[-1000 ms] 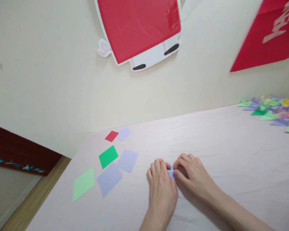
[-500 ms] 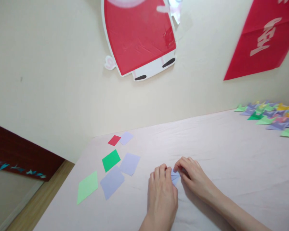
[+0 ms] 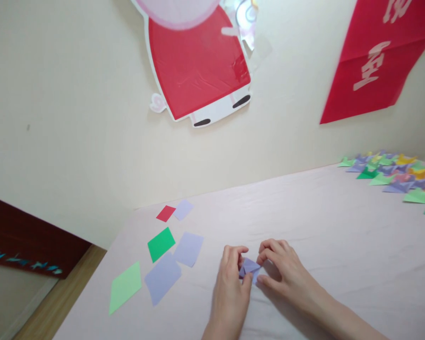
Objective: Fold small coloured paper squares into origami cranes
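Between my hands, on the pale cloth-covered surface [image 3: 304, 217], is a small piece of folded purple paper [image 3: 250, 267] with raised triangular flaps. My left hand [image 3: 232, 281] grips its left side, the thumb at the near edge and the fingers curled behind. From the right, my right hand [image 3: 283, 269] pinches the paper's right corner, with the index finger at the top and the thumb lower down. Part of the paper is hidden behind my left fingers.
To the left lie flat paper squares: light green [image 3: 125, 287], dark green [image 3: 161, 244], red [image 3: 165, 213] and several purple ones [image 3: 163, 278]. Folded paper pieces [image 3: 393, 174] in many colours stand in rows at the far right. A wall [image 3: 74, 118] borders the back.
My left hand has turned from lying flat over the paper to gripping its side. The folded paper now shows more, with flaps raised. The view has shifted slightly.
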{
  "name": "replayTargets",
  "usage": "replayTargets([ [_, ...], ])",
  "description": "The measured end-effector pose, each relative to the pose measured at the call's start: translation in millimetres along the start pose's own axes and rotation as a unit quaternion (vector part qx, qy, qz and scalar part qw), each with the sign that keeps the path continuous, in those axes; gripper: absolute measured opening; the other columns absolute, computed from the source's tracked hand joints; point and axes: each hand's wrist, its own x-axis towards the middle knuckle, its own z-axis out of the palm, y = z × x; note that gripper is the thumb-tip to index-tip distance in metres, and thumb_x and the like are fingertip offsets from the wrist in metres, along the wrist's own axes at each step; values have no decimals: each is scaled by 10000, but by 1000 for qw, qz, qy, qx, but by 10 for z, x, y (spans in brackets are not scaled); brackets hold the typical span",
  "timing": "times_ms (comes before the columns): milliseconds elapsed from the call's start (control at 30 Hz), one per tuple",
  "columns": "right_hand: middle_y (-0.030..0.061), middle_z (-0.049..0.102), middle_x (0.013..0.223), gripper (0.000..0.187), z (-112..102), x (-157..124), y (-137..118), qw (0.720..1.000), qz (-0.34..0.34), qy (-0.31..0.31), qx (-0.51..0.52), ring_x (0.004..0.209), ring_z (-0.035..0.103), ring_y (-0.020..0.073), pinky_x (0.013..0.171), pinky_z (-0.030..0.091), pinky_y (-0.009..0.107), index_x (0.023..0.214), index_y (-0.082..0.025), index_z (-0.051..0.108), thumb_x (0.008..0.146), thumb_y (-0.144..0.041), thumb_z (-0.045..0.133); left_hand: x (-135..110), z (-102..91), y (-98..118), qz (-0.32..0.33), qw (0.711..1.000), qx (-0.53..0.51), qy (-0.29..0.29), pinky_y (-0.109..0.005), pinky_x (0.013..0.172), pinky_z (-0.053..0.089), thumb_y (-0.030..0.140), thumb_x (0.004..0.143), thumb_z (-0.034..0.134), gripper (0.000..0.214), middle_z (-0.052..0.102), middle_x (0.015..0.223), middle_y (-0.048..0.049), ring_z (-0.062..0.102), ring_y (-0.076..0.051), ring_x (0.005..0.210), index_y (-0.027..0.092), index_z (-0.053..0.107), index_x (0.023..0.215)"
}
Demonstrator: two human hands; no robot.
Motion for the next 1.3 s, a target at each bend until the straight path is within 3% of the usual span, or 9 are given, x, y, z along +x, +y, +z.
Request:
replayTargets([
  [100,40,612,960,95,5,31,-17,998,-11,-15,61,967,531,239,871,442,409,808,-230,562,804,-137,580,43,-7,20,15,998,-56,19,-285,852,464,-32,724,493,418,513,1123,-36,556,-145,892,224,578,1043],
  [200,45,613,975,95,-30,72,-9,992,-15,1,129,962,554,227,866,461,378,928,-232,568,838,-204,577,135,-19,58,38,990,-134,15,-261,811,451,23,756,540,172,551,924,-15,558,-150,862,190,567,792],
  [333,40,617,938,62,-141,130,29,987,-46,12,157,925,590,199,841,478,325,899,-221,561,899,-219,500,285,-19,85,44,977,-206,13,-259,783,455,99,790,602,98,570,828,-6,561,-157,827,180,546,780],
  [433,43,639,894,137,-220,166,106,990,-129,57,28,846,583,186,768,458,300,858,-218,558,929,-176,448,323,-27,70,75,990,-115,28,-292,850,452,72,811,568,117,600,918,-19,565,-173,925,189,571,824],
  [500,47,657,868,194,-247,180,172,973,-190,78,-105,772,558,186,723,422,306,812,-216,567,940,-153,436,289,-39,35,110,993,-13,41,-322,887,448,17,816,517,217,613,989,-23,553,-182,991,204,594,894],
  [633,46,656,815,261,-246,174,282,941,-237,41,-238,705,531,190,690,387,321,783,-215,601,945,-116,421,132,-50,-72,197,965,172,-22,-405,925,447,-10,872,425,378,631,1179,-48,528,-216,1067,225,609,1103],
  [800,49,681,926,223,-242,154,352,958,-210,1,-195,801,582,194,726,433,320,862,-230,650,954,-151,463,13,-15,-152,238,932,265,-62,-449,954,455,-4,856,408,459,582,1321,-90,511,-246,1100,158,541,1264],
  [1133,59,667,947,149,-272,155,277,992,-104,8,-72,935,578,231,829,478,388,794,-234,640,900,-193,545,39,43,-100,261,921,275,-88,-434,977,453,36,858,409,470,570,1343,-103,521,-259,1136,134,505,1308],
  [1300,43,666,870,132,-250,194,249,998,-49,21,-44,911,562,237,799,481,393,750,-237,589,846,-159,542,-12,110,-130,267,921,276,-72,-442,946,476,47,848,421,448,589,1282,-154,539,-272,1115,93,502,1286],
])
